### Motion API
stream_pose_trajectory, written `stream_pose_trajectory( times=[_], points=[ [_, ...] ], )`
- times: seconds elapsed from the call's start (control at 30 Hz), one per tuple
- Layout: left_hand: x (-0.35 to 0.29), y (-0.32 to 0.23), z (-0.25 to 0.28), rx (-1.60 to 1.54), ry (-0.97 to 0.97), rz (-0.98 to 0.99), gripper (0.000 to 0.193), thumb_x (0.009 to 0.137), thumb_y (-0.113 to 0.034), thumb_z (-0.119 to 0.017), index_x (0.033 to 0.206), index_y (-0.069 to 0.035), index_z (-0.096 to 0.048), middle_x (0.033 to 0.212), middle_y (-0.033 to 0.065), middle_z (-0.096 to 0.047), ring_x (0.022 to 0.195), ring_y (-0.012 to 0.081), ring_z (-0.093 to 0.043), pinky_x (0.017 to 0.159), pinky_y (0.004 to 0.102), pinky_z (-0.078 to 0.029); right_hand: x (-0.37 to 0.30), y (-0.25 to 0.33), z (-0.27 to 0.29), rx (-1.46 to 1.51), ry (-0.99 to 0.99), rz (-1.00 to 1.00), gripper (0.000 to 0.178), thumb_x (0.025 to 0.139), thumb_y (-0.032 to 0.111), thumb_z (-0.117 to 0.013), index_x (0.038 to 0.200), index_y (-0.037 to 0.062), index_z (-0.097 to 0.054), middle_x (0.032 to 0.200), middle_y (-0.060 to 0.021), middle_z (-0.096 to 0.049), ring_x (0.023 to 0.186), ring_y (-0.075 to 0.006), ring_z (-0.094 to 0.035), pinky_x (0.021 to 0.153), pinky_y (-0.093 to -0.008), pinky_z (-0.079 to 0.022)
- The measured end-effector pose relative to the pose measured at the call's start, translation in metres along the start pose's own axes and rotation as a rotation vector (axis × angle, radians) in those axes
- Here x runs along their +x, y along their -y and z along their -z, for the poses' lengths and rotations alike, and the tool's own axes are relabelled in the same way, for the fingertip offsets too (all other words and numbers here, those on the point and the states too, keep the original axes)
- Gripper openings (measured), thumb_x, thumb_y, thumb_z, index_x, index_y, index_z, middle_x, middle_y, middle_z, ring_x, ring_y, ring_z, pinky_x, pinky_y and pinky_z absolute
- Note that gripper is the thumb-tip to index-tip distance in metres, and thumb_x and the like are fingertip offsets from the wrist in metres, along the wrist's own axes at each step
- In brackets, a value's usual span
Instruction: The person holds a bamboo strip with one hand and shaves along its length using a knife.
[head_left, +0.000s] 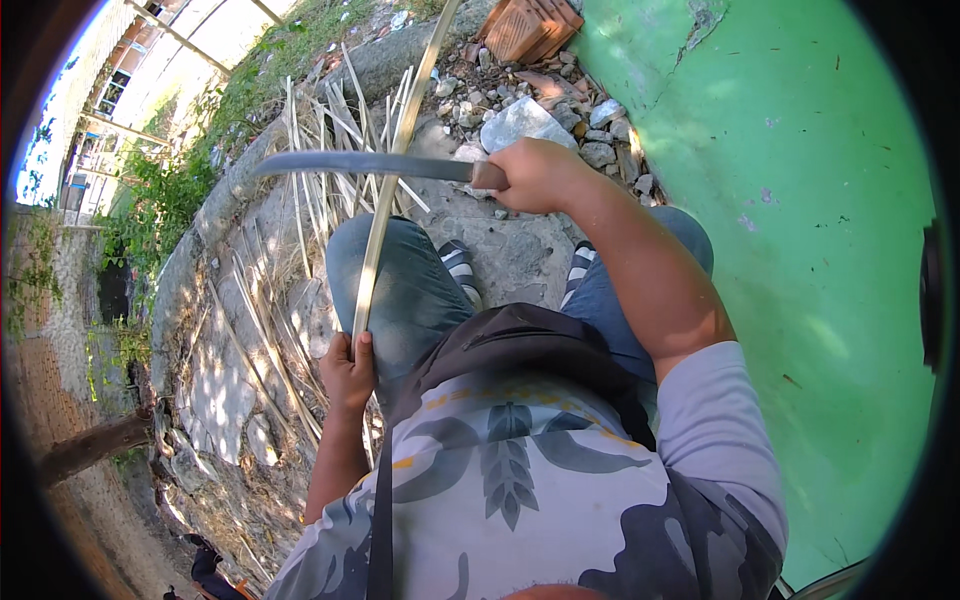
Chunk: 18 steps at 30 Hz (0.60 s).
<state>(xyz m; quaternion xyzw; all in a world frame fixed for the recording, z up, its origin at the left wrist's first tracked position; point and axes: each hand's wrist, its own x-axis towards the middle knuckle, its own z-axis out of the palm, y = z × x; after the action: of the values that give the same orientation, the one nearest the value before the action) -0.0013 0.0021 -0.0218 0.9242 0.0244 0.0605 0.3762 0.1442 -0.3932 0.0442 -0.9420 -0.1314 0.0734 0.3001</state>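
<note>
- My left hand [348, 374] is closed around the lower end of a pale strip [377, 225], which slants upward over my left thigh [412, 275].
- My right hand [537, 177] grips the brown handle [487, 175] of a curved blade [340, 162] crossing the strip.

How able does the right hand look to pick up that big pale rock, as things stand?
Probably not: the right hand is gripping the curved blade by its handle, so it seems too occupied to grasp the rock.
</note>
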Motion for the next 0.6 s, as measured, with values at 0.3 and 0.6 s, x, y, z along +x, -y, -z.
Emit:
stream_pose_trajectory(
  times=[0.3,0.6],
  points=[
    [0.001,0.012,-0.004,0.014,-0.009,-0.031,0.052,0.098,-0.039,-0.071,0.07,-0.003,-0.045,0.056,0.0028,-0.04,0.057,0.0108,-0.035,0.05,0.0336,-0.033,0.019,-0.031,-0.004,-0.022,0.064,-0.066,0.022,0.08,0.026,-0.07,0.095,0.0096,-0.071,0.088,-0.0167,-0.072,0.086,-0.038,-0.07,0.076,-0.0473,-0.053],
    [0.002,0.011,0.004,0.01,0.047,0.058,0.053,0.098,-0.04,-0.07,0.07,-0.002,-0.045,0.055,0.0044,-0.04,0.057,0.0115,-0.035,0.05,0.034,-0.034,0.013,-0.027,-0.004,-0.073,-0.067,0.007,0.025,0.081,0.028,-0.07,0.096,0.0076,-0.071,0.088,-0.0188,-0.072,0.085,-0.0397,-0.069,0.076,-0.0478,-0.053]
  ],
)
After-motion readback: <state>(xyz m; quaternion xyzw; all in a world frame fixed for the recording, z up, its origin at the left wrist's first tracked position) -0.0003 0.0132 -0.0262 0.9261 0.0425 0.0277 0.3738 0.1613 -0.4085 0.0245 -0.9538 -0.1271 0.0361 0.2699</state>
